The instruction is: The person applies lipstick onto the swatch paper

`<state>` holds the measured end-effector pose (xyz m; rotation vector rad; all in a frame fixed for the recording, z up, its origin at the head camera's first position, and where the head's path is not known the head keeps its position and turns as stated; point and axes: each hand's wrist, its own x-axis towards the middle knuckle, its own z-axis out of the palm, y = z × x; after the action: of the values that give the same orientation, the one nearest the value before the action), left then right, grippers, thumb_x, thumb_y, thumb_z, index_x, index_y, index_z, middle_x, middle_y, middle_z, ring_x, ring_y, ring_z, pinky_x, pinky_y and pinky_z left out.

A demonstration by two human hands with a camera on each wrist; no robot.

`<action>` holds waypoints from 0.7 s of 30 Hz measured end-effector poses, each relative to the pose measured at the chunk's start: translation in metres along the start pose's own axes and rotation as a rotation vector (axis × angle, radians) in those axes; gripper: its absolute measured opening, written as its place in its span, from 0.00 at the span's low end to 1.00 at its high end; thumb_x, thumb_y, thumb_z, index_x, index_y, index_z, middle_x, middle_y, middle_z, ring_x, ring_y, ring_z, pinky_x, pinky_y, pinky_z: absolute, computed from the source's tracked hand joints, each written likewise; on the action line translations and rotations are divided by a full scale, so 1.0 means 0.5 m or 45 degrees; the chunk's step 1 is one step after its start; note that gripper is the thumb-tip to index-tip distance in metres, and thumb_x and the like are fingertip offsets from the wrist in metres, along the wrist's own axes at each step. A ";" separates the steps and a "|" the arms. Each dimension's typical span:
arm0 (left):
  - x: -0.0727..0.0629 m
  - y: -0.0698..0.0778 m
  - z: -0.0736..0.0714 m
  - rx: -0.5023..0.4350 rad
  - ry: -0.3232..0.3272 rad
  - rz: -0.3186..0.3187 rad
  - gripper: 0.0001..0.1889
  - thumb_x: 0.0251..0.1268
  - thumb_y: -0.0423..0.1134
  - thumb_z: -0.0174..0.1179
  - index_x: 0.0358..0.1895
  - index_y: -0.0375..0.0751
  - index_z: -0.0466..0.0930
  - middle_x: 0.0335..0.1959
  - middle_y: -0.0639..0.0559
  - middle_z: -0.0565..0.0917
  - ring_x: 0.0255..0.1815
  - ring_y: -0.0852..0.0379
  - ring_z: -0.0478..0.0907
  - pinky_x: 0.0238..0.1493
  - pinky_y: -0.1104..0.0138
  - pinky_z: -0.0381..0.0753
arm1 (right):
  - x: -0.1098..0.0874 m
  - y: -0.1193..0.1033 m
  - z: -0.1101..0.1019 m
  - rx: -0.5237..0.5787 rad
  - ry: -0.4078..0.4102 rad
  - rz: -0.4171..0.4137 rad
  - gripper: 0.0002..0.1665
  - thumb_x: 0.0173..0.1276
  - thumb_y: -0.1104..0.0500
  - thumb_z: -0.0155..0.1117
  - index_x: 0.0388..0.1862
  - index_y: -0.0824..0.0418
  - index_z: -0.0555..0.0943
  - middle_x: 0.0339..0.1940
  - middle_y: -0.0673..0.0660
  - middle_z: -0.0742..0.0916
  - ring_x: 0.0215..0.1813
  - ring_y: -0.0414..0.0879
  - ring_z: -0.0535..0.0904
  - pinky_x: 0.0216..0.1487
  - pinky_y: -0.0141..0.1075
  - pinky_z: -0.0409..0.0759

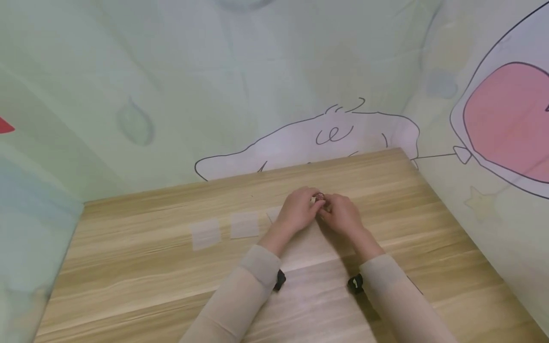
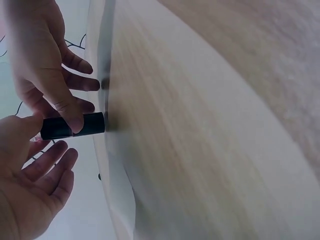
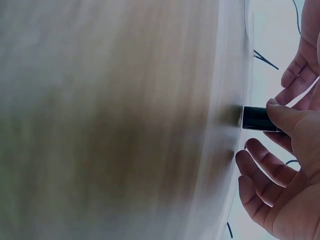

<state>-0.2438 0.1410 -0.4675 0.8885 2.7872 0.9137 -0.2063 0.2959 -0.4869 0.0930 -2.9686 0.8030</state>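
A short glossy black cylinder (image 2: 92,123) stands upright between both hands, its lower end close to the tabletop. My right hand (image 1: 344,215) pinches its side, the thumb (image 3: 280,116) laid along the dark wall and the other fingers loosely curved. At the upper end, my left hand (image 1: 297,208) has its thumb and forefinger closed about the top, the remaining fingers loosely bent. From the head view only a small dark reddish bit (image 1: 320,196) shows between the fingertips.
Two pale square sheets (image 1: 245,225) lie on the wood-grained table (image 1: 141,267) left of the hands; a third sheet (image 1: 272,214) is partly covered by the left hand. A printed cloth (image 1: 193,95) hangs behind the table's far edge. Dark wrist mounts (image 1: 355,284) sit under both sleeves.
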 end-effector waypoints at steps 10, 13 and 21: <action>-0.017 -0.002 -0.022 -0.037 0.024 -0.032 0.16 0.76 0.46 0.58 0.57 0.43 0.82 0.55 0.48 0.84 0.58 0.51 0.80 0.61 0.60 0.78 | -0.005 -0.028 -0.006 0.043 0.005 -0.022 0.21 0.68 0.55 0.71 0.58 0.62 0.84 0.44 0.61 0.89 0.42 0.55 0.86 0.44 0.50 0.85; -0.022 -0.003 -0.031 -0.042 0.037 -0.023 0.15 0.76 0.46 0.58 0.56 0.43 0.83 0.54 0.48 0.85 0.57 0.51 0.80 0.60 0.59 0.79 | -0.005 -0.036 -0.007 0.049 0.011 -0.029 0.21 0.68 0.56 0.71 0.57 0.63 0.84 0.44 0.61 0.89 0.41 0.55 0.86 0.43 0.50 0.86; -0.040 0.000 -0.056 -0.052 0.052 -0.011 0.14 0.76 0.46 0.58 0.56 0.43 0.83 0.53 0.48 0.85 0.55 0.51 0.81 0.58 0.59 0.80 | -0.008 -0.054 -0.010 0.057 0.042 -0.082 0.18 0.68 0.56 0.71 0.54 0.63 0.85 0.44 0.62 0.89 0.37 0.53 0.86 0.39 0.48 0.86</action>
<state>-0.2341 0.1153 -0.4467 0.8615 2.7933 0.9953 -0.2000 0.2752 -0.4693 0.1751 -2.9010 0.8547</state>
